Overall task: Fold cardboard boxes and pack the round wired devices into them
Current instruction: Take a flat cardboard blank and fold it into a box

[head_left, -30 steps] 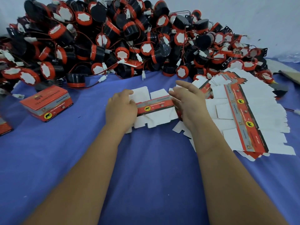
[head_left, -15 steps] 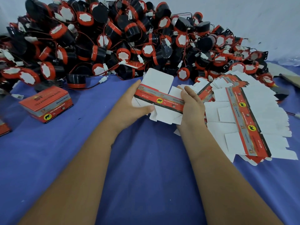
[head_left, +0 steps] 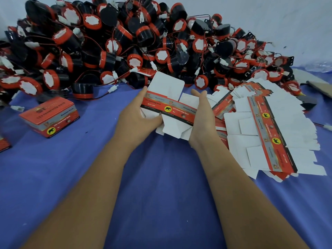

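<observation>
Between my two hands, above the blue cloth, is an unfolded cardboard box blank [head_left: 168, 97], white inside with a red and grey printed band. My left hand [head_left: 138, 114] grips its left end, thumb across the lower flaps. My right hand [head_left: 202, 114] holds the right end, fingers up along the edge. A large heap of round black and red wired devices [head_left: 125, 45] lies behind. A spread stack of flat box blanks [head_left: 265, 130] lies to the right.
One closed red box [head_left: 50, 116] stands on the blue cloth [head_left: 161, 186] at the left, and the corner of another [head_left: 3, 143] shows at the left edge. Brown cardboard [head_left: 321, 87] lies far right. A white wall rises behind the heap.
The blank lay flat on the cloth under both hands a second ago. Both hands have lifted it and hold it tilted, with its white flaps spreading open.
</observation>
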`<act>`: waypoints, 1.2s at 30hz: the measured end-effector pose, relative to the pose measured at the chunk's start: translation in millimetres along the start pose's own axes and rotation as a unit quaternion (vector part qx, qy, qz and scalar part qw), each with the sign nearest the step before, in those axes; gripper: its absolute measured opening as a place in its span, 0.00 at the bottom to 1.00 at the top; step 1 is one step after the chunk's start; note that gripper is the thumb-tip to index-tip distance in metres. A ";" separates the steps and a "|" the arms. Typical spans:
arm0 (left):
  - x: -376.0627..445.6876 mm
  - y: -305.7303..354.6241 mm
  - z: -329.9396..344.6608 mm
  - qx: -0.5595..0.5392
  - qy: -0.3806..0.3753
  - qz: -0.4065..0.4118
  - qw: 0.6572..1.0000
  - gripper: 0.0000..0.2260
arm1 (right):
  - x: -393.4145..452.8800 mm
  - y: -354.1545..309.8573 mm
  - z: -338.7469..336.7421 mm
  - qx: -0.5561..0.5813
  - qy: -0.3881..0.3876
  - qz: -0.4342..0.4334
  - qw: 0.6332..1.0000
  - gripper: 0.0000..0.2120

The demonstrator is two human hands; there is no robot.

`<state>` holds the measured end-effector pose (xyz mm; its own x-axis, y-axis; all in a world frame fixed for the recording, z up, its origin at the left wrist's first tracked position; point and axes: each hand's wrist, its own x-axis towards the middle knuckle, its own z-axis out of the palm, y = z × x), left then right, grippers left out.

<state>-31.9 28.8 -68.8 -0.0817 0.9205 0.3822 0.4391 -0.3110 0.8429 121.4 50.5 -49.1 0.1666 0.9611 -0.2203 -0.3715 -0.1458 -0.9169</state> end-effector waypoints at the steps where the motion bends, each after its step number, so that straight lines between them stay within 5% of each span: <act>1: -0.1 -0.5 -0.8 0.011 0.018 -0.005 1.000 0.27 | -0.1 0.8 2.5 -0.001 -0.006 -0.004 1.000 0.13; 5: 4.0 -1.8 1.1 -0.008 -0.010 -0.032 0.999 0.33 | -2.2 3.0 12.2 -0.042 -0.023 -0.044 0.998 0.22; 10: 0.3 4.8 5.7 -0.203 -0.100 -0.036 0.973 0.29 | -10.3 -0.4 20.2 -0.082 -0.019 -0.182 0.980 0.18; 16: 4.9 8.7 3.1 -0.335 -0.033 -0.081 0.938 0.20 | -15.0 12.9 19.4 -0.224 -0.024 -0.355 0.907 0.24; 19: 6.0 11.0 0.6 -0.362 0.009 -0.107 0.926 0.15 | -15.3 15.3 18.7 -0.277 -0.030 -0.435 0.856 0.18; 24: 5.2 12.8 -13.0 -0.432 0.011 -0.138 0.891 0.13 | -8.5 22.3 10.8 -0.357 -0.169 -0.355 0.847 0.18; 27: 4.6 16.3 -14.2 -0.503 0.015 -0.178 0.845 0.17 | -2.3 22.0 2.4 -0.399 -0.232 -0.298 0.836 0.34; 31: 7.5 16.6 -17.9 -0.428 0.012 -0.177 0.886 0.16 | 1.1 24.4 0.4 -0.471 -0.261 -0.324 0.777 0.48; 36: 7.8 14.8 -18.5 -0.463 -0.014 -0.208 0.862 0.21 | 6.7 27.5 -0.6 -0.457 -0.221 -0.318 0.801 0.45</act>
<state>-42.5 27.0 -46.4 -0.0321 0.9992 -0.0236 -0.5257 0.0032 0.8507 112.8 52.9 -75.9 -0.3577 0.8687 0.3426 0.5170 0.4898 -0.7020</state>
